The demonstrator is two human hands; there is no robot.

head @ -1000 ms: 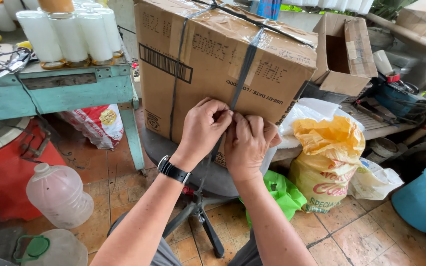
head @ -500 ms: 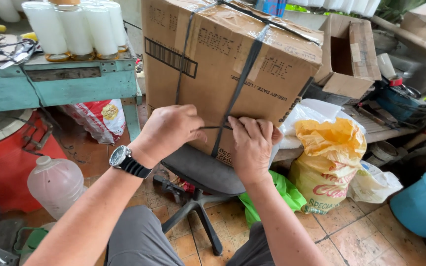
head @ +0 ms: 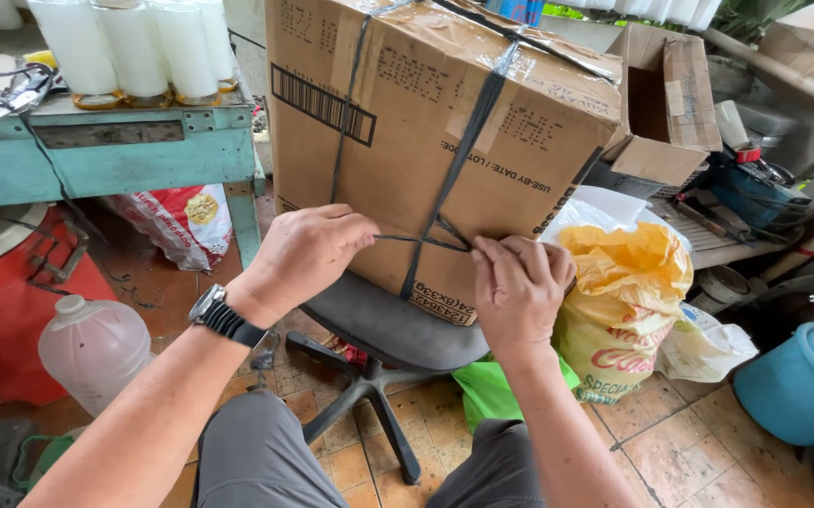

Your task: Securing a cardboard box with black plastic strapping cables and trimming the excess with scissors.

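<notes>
Both hands work at centre frame in the head view: the left hand [head: 308,254] and the right hand [head: 518,287] each have fingers curled tight, pinching an end of the dark strap [head: 463,160] and drawing it taut between them. That strap wraps the cardboard box [head: 426,113], which fills the upper middle and sits on a grey office chair [head: 388,329]. At right, just beside the box, leans a yellow sack [head: 628,301].

A single head-worn camera looks steeply down and forward from close range, over the person's knees, onto the cardboard box [head: 426,141] and tiled floor [head: 689,442].
</notes>
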